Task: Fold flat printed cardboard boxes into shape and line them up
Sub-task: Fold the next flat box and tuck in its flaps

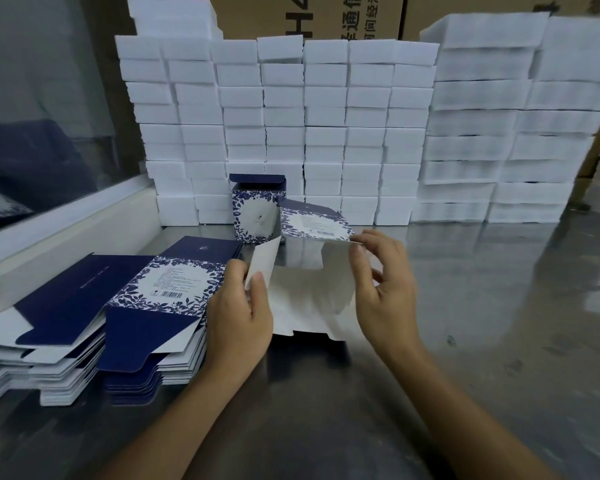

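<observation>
Presently, item in hand: one flat box (305, 271), half opened, white inside facing up, printed panel lifted at the far edge; held just in front of the finished box.
Landmark: finished box (258, 211), upright with lid flap raised, standing against the wall of white blocks (291, 126); likely the start of the line.
Left hand (238, 306): thumb and fingers pinch the near-left flap, seemingly to bend it up along its crease.
Right hand (381, 282): fingertips pinch the right edge of the same box, steadying it while the walls square up.
Stock: stack of flat boxes (111, 306), left of and nearer than the finished box, beside the left hand, probably for quick reach.
Surface: metal table (482, 306).
</observation>
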